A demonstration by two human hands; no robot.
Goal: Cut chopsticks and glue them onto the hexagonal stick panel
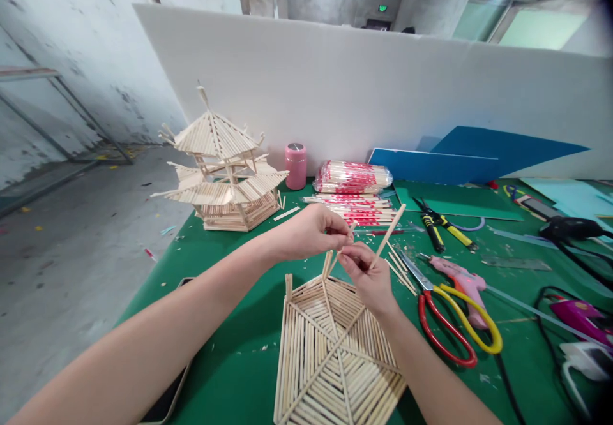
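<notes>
A hexagonal panel of wooden sticks (335, 348) lies flat on the green table, with short upright sticks (288, 288) at its far left corners. Above its far edge, my left hand (318, 230) pinches the tip of a thin stick. Close beside it, my right hand (368, 278) has its fingers closed on a longer wooden stick (393, 227) that slants up to the right. The fingertips of both hands nearly meet, and they partly hide the thin stick between them.
A stick pagoda (225, 182) stands at the back left, near a pink jar (295, 166) and packs of chopsticks (352, 179). To the right lie scissors (450, 323), pliers (443, 224) and a pink glue gun (462, 278). A phone (167, 393) is under my left forearm.
</notes>
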